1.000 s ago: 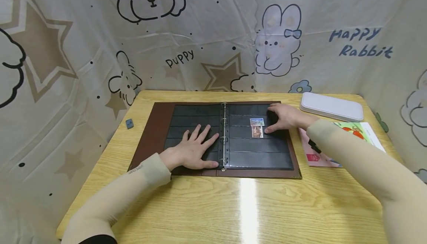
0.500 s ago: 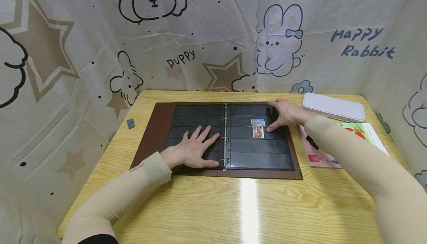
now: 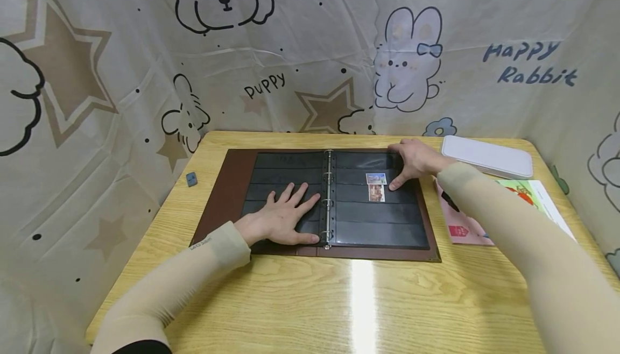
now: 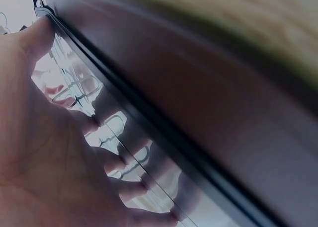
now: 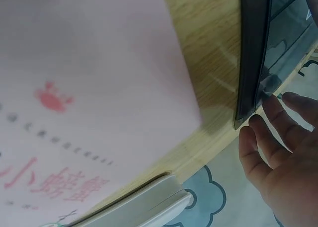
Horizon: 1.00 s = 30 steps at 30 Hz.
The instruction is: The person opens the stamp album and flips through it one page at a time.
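Note:
An open stamp album (image 3: pixel 218 187) with a brown cover, metal rings and black pocket pages lies on the table. Two stamps, one bluish (image 3: pixel 376 178) and one reddish-brown (image 3: pixel 376 193), sit one above the other on the right page. My left hand (image 3: pixel 280 222) rests on the left page with its fingers spread, its thumb near the rings. My right hand (image 3: pixel 417 161) touches the right page near its upper outer corner, thumb on the page beside the stamps. In the right wrist view, the fingertips of that hand (image 5: pixel 293 162) are at the page's edge.
A white case (image 3: pixel 486 156) lies at the table's back right. In front of it is a pink and green booklet (image 3: pixel 467 227), partly under my right arm. A small blue-grey cube (image 3: pixel 191 179) sits left of the album. A printed curtain (image 3: pixel 319 31) hangs behind the table.
My right hand has shifted slightly towards the back of the right page. My left hand stays in place on the left page, and the stamps have not moved.

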### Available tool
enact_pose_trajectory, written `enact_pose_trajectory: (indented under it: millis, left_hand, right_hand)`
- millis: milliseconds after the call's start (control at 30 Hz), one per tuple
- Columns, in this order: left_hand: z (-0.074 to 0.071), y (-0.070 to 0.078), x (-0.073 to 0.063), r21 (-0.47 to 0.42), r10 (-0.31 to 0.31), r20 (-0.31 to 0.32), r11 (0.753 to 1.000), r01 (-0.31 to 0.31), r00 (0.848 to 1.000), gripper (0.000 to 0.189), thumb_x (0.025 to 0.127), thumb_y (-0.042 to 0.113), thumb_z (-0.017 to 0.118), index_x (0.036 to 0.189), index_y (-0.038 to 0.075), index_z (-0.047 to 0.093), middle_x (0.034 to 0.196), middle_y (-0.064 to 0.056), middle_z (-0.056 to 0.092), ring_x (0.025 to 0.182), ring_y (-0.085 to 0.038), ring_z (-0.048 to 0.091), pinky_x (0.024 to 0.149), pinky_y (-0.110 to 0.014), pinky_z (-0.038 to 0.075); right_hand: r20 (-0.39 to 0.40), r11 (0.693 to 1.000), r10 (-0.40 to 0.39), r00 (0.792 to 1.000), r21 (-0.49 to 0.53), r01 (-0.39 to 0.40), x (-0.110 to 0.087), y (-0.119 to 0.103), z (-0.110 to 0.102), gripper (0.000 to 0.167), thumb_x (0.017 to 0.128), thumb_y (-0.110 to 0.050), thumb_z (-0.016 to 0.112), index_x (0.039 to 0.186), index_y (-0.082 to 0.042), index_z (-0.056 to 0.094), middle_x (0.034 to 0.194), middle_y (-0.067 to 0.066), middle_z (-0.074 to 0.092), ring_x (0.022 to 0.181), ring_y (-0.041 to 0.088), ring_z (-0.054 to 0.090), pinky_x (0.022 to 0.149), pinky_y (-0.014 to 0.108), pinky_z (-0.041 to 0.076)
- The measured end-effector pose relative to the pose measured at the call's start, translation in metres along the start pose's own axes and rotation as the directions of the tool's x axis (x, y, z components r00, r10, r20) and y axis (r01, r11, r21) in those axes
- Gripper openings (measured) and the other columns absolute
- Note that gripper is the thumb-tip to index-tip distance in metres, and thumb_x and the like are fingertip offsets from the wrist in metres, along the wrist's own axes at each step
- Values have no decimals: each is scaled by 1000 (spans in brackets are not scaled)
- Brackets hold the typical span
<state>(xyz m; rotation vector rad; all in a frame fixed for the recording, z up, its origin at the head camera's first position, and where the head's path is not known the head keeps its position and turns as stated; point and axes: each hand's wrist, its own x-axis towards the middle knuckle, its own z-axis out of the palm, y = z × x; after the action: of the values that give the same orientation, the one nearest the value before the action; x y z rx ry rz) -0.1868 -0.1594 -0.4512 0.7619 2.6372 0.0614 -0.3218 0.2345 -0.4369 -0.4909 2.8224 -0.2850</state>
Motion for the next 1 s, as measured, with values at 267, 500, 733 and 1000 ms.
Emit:
enact_pose_trajectory:
  millis: [267,500,733,1000]
  left_hand:
    - [1,1,0,-3,0,-4,1000,0,1000,109,99,84,61,183,36,11,193,-11,-3,178,-48,1,131,-87,18]
    - [1,1,-1,-3,-7,-7,1000,7,1000,109,99,84,61,183,36,11,193,-11,-2,178,-48,1,131,-87,18]
    - [0,0,-1,-4,-7,-5,1000,7,1000,109,99,84,61,183,36,11,193,-11,-3,178,-48,1,130,-88,19]
    - [1,2,1,1,-10,-9,1000,10,1000,109,99,84,61,183,36,11,193,-11,-2,178,-48,2,130,-88,20]
  right_hand:
    - [-21,999,-43,999,-30,43,2,0,1,129,60,-63,109,162,-2,57,146,27,67,141,47,56,123,67,47]
    - [-31,998,2,1000,65,0,2,1,4,144,58,-58,111,173,-8,41,148,30,57,134,47,58,119,68,50]
    - [-145,969,69,987,244,-32,-5,1,-4,116,78,-45,104,171,-7,45,157,30,56,141,49,56,122,69,47]
    - [-200,838,178,963,544,-43,-24,2,-23,70,100,-31,85,160,-6,59,125,18,63,105,27,63,90,42,56]
